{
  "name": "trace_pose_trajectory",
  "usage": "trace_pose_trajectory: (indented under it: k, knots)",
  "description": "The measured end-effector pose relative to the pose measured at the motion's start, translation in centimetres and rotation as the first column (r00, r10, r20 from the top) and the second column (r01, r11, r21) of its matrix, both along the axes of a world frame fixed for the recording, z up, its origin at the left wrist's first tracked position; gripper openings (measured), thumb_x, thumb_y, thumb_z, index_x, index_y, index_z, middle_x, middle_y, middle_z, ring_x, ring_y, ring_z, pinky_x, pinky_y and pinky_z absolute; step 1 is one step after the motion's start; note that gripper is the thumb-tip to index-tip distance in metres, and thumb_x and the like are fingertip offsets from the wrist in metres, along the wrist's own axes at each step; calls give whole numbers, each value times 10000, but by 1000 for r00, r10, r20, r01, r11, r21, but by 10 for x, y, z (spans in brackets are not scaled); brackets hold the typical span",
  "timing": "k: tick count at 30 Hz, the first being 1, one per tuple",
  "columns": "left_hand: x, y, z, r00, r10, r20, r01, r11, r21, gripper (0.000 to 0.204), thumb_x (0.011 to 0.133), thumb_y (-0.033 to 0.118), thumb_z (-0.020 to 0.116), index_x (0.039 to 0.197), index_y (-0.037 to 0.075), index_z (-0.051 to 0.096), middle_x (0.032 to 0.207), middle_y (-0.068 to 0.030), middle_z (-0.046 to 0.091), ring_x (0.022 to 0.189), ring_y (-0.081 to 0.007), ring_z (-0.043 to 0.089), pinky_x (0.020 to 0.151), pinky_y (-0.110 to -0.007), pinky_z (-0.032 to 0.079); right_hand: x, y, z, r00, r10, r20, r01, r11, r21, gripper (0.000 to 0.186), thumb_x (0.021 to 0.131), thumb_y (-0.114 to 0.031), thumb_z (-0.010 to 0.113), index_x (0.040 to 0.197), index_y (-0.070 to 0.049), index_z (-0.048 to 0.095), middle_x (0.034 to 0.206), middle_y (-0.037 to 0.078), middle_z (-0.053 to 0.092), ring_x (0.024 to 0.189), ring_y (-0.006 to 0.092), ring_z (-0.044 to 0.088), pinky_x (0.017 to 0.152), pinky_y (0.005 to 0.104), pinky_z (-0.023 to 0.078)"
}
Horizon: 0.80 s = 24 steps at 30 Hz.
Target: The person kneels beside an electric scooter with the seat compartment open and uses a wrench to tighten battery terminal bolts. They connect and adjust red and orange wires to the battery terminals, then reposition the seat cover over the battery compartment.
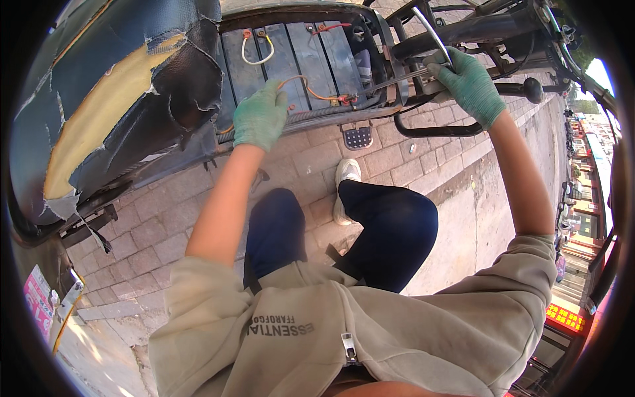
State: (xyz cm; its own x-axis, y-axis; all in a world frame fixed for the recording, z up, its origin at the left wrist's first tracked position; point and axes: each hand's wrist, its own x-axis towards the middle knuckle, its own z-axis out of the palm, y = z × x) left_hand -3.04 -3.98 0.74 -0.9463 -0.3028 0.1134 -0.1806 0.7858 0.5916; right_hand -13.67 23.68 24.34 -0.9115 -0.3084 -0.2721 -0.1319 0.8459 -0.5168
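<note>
Inside the open battery box [311, 120]: dark batteries [278, 63] stand side by side, with short wires linking some of their tops.
Terminal: a connection [344, 100] sits at the box's near right corner, where an orange wire [307, 80] ends.
Right hand [467, 86]: gloved, beyond the box's right end, its fingers closed around a metal tool [405, 79] whose shaft slants over the rim toward that corner; whether the tip is seated cannot be told.
Left hand [260, 118]: gloved, at the box's near left, fingers bent down beside the orange wire; whether they pinch it or only rest there cannot be told.
Tool handling: the long shaft probably works best kept in line with the fastener, with steady pressure so it does not slip off.
Shorting risk: bare metal could bridge two contacts, so the shaft should stay clear of the red wire [334, 27] and the pale looped wire [255, 62] toward the box's far side.
Left hand's job: steadying the orange wire by its insulation would likely stop it twisting.
Torn seat [109, 112]: left of the box.
</note>
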Motion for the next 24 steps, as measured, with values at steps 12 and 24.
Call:
trace_pose_trajectory:
  k: [12,24]
  knots:
    - [26,11,16,895,-42,-443,-50,980,-192,407,842,284,718,1190,78,677,1102,-104,699,1059,-320,650,1011,-473,465,-29,-15,-9,929,369,24,-360,918,-168,429,1061,-405,579,1030,4,705,851,78,714,756,117,665,748,280,558]
    - [-23,29,32,930,-291,-225,268,955,-130,224,901,287,655,1025,123,742,1031,-102,731,1010,-311,681,927,-466,509,-12,-24,-42,998,-15,57,45,824,-565,443,1059,-421,583,788,-73,625,795,42,679,577,69,504,537,236,431]
